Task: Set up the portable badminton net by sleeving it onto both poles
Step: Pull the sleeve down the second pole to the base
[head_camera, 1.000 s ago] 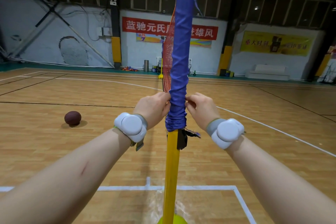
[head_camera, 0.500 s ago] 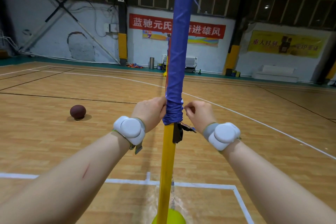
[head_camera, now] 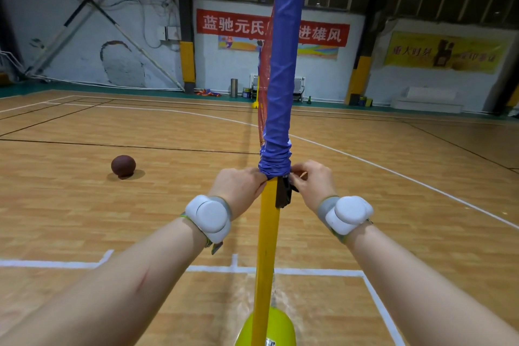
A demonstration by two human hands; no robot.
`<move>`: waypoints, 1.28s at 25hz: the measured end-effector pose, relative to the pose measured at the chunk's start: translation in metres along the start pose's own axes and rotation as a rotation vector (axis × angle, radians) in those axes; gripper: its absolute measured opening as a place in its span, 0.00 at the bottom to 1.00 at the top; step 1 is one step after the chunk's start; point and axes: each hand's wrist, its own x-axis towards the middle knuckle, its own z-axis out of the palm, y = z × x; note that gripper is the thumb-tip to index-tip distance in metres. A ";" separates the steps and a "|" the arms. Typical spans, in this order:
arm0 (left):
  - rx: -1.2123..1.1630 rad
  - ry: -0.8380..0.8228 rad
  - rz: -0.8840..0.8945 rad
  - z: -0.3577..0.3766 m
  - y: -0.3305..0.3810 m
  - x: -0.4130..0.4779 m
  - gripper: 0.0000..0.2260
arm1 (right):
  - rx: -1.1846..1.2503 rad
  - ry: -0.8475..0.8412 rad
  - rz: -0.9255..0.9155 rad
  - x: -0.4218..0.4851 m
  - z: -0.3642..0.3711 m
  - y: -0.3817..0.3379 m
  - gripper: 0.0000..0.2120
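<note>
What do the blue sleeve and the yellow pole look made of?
The sleeve looks like thin synthetic fabric with slight sheen: it bunches into wrinkles at its lower end. The pole is smooth, glossy yellow, probably painted metal or plastic; cannot tell which.

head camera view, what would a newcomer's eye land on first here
A blue sleeve on a yellow pole runs straight up the middle of the view, with red net along its left edge. The left hand and right hand pinch the sleeve's bunched lower end from either side. A dark ball lies alone on the wooden floor to the left.
</note>
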 end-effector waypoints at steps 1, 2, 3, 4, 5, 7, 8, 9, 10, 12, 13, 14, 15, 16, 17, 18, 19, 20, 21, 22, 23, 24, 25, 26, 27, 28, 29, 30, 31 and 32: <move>0.001 0.005 0.020 0.001 -0.002 0.000 0.16 | -0.004 0.011 0.005 -0.001 0.000 -0.001 0.08; 0.004 0.011 0.038 0.002 -0.003 -0.001 0.16 | -0.008 0.019 0.008 -0.001 -0.001 -0.002 0.08; 0.009 0.015 0.053 0.003 -0.003 -0.002 0.16 | -0.010 0.027 0.011 -0.002 -0.002 -0.002 0.08; 0.018 0.017 0.063 0.003 -0.003 -0.002 0.16 | -0.013 0.036 0.012 -0.002 -0.003 -0.002 0.08; 0.027 0.019 0.078 0.004 -0.003 -0.003 0.16 | -0.018 0.054 0.012 -0.003 -0.002 -0.002 0.07; 0.040 0.031 0.096 0.003 -0.001 -0.002 0.15 | -0.032 0.085 0.007 -0.005 -0.002 -0.003 0.07; 0.037 0.035 0.097 0.002 0.000 -0.001 0.14 | -0.050 0.088 0.007 -0.006 -0.003 -0.003 0.08; 0.039 0.031 0.092 0.002 0.001 0.000 0.13 | -0.065 0.083 0.009 -0.006 -0.004 -0.004 0.08; 0.054 0.022 0.086 0.001 0.002 0.001 0.12 | -0.076 0.076 0.010 -0.006 -0.005 -0.006 0.08; 0.093 0.005 0.076 -0.004 0.005 0.002 0.11 | -0.084 0.062 0.022 -0.004 -0.008 -0.009 0.08; 0.109 -0.003 0.070 -0.006 0.008 0.004 0.11 | -0.079 0.059 0.035 -0.003 -0.009 -0.009 0.09; 0.124 -0.010 0.066 -0.007 0.011 0.005 0.11 | -0.071 0.057 0.048 -0.002 -0.010 -0.008 0.09; 0.135 -0.014 0.050 -0.007 0.015 0.006 0.11 | -0.064 0.047 0.052 -0.001 -0.012 -0.007 0.09; 0.138 -0.016 0.030 -0.007 0.019 0.007 0.11 | -0.060 0.032 0.053 0.001 -0.014 -0.006 0.09; 0.140 -0.020 0.009 -0.006 0.021 0.009 0.11 | -0.049 0.016 0.055 0.003 -0.015 -0.005 0.09; 0.148 -0.026 -0.009 -0.004 0.024 0.010 0.10 | -0.042 0.002 0.051 0.005 -0.017 -0.005 0.09; 0.161 -0.034 -0.021 -0.001 0.025 0.011 0.10 | -0.043 -0.013 0.038 0.008 -0.019 -0.005 0.09; 0.177 -0.042 -0.034 0.000 0.030 0.013 0.10 | -0.056 -0.035 0.012 0.012 -0.023 -0.003 0.09; 0.190 -0.040 -0.046 -0.001 0.033 0.014 0.10 | -0.078 -0.062 -0.029 0.016 -0.027 -0.001 0.09; 0.187 -0.030 -0.062 -0.004 0.034 0.015 0.10 | -0.104 -0.086 -0.077 0.019 -0.029 -0.002 0.09; 0.165 -0.011 -0.084 -0.007 0.033 0.014 0.11 | -0.127 -0.105 -0.124 0.022 -0.031 -0.002 0.09; 0.137 0.020 -0.112 -0.011 0.032 0.013 0.12 | -0.138 -0.121 -0.166 0.024 -0.033 -0.003 0.10; 0.116 0.044 -0.143 -0.014 0.031 0.014 0.13 | -0.138 -0.139 -0.205 0.028 -0.035 -0.002 0.10; 0.106 0.069 -0.158 -0.014 0.029 0.014 0.13 | -0.138 -0.153 -0.236 0.031 -0.038 -0.002 0.10; 0.080 0.100 -0.148 -0.014 0.028 0.014 0.12 | -0.138 -0.163 -0.260 0.034 -0.040 -0.002 0.10; 0.057 0.137 -0.128 -0.013 0.027 0.014 0.11 | -0.136 -0.172 -0.294 0.036 -0.041 -0.001 0.10; 0.042 0.156 -0.101 -0.013 0.026 0.013 0.07 | -0.138 -0.171 -0.324 0.039 -0.043 -0.001 0.10; 0.041 0.168 -0.081 -0.016 0.023 0.012 0.04 | -0.143 -0.161 -0.341 0.040 -0.044 -0.002 0.10; 0.067 0.198 -0.069 -0.018 0.020 0.013 0.04 | -0.138 -0.154 -0.350 0.042 -0.046 -0.004 0.10; 0.069 0.198 -0.070 -0.022 0.019 0.015 0.04 | -0.125 -0.147 -0.357 0.045 -0.048 -0.004 0.09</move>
